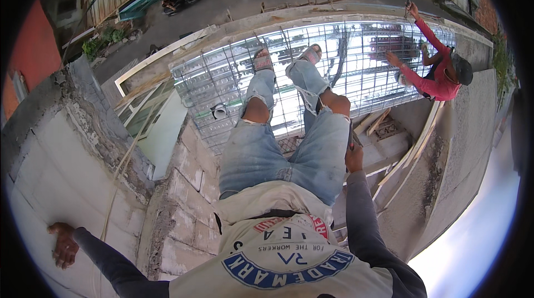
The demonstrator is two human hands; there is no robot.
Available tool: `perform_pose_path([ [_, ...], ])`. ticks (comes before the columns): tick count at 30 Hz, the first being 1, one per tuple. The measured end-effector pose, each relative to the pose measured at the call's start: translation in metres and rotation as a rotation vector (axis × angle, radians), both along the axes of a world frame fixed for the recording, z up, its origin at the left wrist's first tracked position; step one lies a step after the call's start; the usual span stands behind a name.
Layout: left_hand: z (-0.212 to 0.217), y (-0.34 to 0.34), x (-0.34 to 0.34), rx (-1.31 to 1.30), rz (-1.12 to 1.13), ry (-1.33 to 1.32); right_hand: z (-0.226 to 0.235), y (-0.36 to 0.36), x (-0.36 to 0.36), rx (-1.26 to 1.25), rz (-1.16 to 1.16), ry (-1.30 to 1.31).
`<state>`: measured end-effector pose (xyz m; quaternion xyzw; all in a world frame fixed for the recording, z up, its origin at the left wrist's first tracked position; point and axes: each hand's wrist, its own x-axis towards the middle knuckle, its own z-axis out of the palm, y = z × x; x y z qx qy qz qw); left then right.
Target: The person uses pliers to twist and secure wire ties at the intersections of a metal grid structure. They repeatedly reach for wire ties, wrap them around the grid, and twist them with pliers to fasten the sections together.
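Note:
My left hand lies on the pale block wall at the far left, its fingers spread and holding nothing. Beside my right thigh, my right hand is closed round a slim dark hand tool; its exact kind is partly hidden by the hand and leg. My sandalled feet are on a steel rebar mesh laid over shiny corrugated metal decking. Both hands are well apart from the mesh.
A co-worker in a red top and dark cap crouches on the mesh at the right, one raised hand holding a small tool. A white pipe end sticks up through the mesh. Wooden boards lean below right. A street runs beyond the ledge.

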<state>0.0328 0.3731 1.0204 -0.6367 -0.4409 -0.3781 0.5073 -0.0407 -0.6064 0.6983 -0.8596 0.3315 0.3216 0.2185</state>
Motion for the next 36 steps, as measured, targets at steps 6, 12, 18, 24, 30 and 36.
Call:
perform_pose_path([
  [6,0.004,0.017,-0.006,0.009,-0.066,0.033,-0.004,-0.006,-0.015,-0.025,0.055,0.014],
  [12,0.010,0.043,-0.034,0.074,-0.142,0.110,0.012,-0.003,0.006,0.099,-0.253,0.243],
  [18,-0.032,0.008,-0.041,-0.487,0.166,0.140,-0.027,-0.039,-0.015,0.218,-0.400,0.217],
  [24,-0.215,-0.247,0.001,-2.570,0.273,0.243,-0.101,-0.062,-0.040,0.311,-0.467,0.105],
  [30,-0.304,-0.454,-0.068,-2.629,0.089,0.503,-0.122,-0.067,-0.090,0.344,-0.468,0.087],
  [36,-0.332,-0.512,-0.133,-2.388,0.343,0.582,-0.155,-0.059,-0.157,0.303,-0.619,0.209],
])
